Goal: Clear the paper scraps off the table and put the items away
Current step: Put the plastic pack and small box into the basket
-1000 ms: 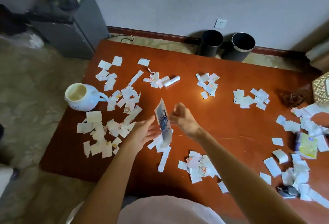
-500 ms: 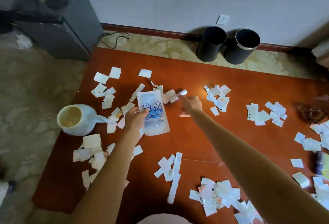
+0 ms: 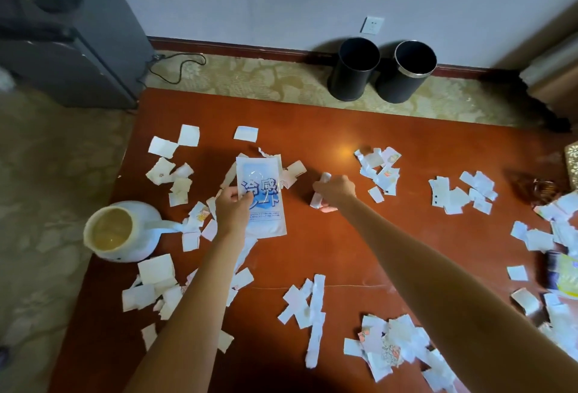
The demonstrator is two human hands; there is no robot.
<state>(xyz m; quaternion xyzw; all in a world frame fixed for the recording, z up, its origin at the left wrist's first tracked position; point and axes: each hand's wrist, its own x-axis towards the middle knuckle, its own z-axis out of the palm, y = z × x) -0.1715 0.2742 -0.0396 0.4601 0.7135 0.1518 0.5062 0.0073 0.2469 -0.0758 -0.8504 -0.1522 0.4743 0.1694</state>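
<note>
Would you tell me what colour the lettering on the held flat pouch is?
Blue, on the pale white-blue flat pouch; head view.

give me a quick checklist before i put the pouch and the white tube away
1. left hand grip on the pouch: ok, it pinches the pouch's left edge.
2. right hand grip on the white tube: ok, fingers curl round it.
3. black bins upright and open: ok, they stand on the floor beyond the table.
4. Room inside the bins: cannot tell, the insides are dark.
5. paper scraps cleared: not ok, piles lie all over the table.
</note>
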